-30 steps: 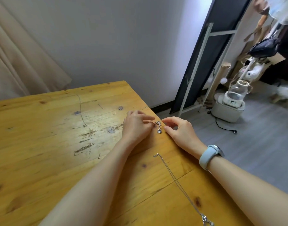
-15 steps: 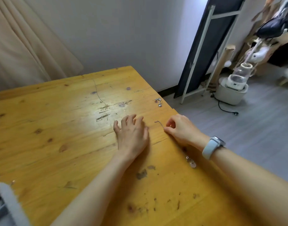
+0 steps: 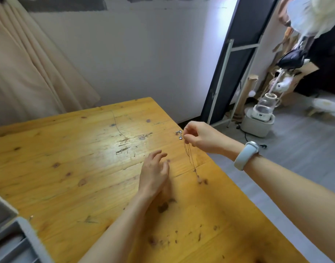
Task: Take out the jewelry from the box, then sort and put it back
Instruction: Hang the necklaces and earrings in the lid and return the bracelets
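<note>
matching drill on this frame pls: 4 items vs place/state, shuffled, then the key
Items:
1. necklace
2. left hand
3. small silver charm piece
4. grey box

Place/state:
A. at the bottom-left corner of the view
B. lying on the table near its far right edge
C. dangling from the right hand, which pinches it
D. fingers loosely curled, holding nothing

Pairs: 1-C, 2-D, 3-B, 4-A

On the table (image 3: 71, 152), the box (image 3: 13, 242) sits at the near left corner, the small jewelry piece (image 3: 179, 134) lies at the far right edge, and the right hand (image 3: 200, 138) dangles the necklace (image 3: 190, 158) right of the left hand (image 3: 154, 174).
</note>
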Tool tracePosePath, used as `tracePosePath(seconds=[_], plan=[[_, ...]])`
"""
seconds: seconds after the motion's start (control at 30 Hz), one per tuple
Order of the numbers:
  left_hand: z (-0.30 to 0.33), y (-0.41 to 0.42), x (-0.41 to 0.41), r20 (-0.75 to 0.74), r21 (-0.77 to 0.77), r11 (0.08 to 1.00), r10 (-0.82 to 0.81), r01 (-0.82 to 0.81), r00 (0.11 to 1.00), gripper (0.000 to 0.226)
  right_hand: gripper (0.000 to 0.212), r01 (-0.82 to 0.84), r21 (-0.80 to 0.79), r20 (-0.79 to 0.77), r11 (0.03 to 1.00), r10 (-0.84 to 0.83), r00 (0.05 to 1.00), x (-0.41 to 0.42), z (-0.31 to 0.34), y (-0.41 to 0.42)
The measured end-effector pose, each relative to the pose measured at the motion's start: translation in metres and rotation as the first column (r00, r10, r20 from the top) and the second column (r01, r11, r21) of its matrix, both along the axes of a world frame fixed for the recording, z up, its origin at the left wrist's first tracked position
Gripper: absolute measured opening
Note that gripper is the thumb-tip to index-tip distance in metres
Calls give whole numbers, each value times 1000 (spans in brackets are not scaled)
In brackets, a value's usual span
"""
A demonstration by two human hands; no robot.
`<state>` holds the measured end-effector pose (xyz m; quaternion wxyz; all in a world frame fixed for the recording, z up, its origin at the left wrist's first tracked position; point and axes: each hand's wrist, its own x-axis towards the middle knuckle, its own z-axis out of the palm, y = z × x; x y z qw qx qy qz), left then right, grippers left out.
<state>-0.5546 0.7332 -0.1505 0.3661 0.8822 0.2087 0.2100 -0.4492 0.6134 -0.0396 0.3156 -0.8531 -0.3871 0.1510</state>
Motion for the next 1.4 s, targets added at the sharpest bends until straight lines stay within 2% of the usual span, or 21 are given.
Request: tracePosePath(seconds=[0.03,0.07,0.13,0.17,0.27,0.33,0.47,0.53,0.6,0.63,0.73,0.87,1.03,1.13,1.23,1.33,1.4], plan=[[9,-3,4,58,-162,987,-6,16,998,26,6,-8,61,-19,998,9,1000,-1,12,2],[21,-5,8,112,-353,935,2,38,994,24,7,-15,116,-47,993,20,999,-3,22,4],[45,-9,16,208,-652,751,42,106,977,24,15,-39,211,-98,977,61,993,-8,39,7],[55,-9,20,244,-693,709,60,131,968,27,19,-53,258,-120,965,86,989,-11,46,8],[73,1,28,335,-594,787,54,166,941,33,26,-24,384,-232,923,121,965,-14,59,10],[76,10,29,336,-608,758,-25,237,941,38,25,31,433,-327,901,124,937,-12,60,10],[64,7,28,268,-837,407,-280,367,922,60,24,145,408,-448,901,59,892,0,42,12],[55,-1,28,239,-859,359,-349,365,906,59,22,232,386,-513,893,-1,858,9,26,10],[48,-8,28,192,-852,395,-373,342,908,44,21,337,364,-567,868,-80,820,19,11,5],[45,-11,29,171,-832,442,-372,336,912,35,21,387,353,-578,852,-127,806,24,5,2],[39,-19,37,110,-699,647,-322,304,940,18,18,511,343,-589,788,-244,771,40,-7,-5],[38,-24,60,74,-578,786,-218,220,973,16,18,598,392,-571,699,-324,754,62,-15,-6],[27,1,63,-5,-277,959,-62,58,998,10,19,634,335,-559,697,-395,729,71,-50,2],[17,19,50,-83,-70,997,-43,37,996,9,18,556,241,-442,796,-420,793,63,-82,7],[8,28,38,-128,81,994,-61,71,990,11,24,425,151,-235,892,-385,892,53,-102,7],[2,29,30,-128,228,967,-85,112,988,13,26,289,70,28,955,-291,956,47,-111,5],[-2,30,27,-115,292,948,-94,124,989,15,25,227,10,129,974,-226,965,47,-113,5]])
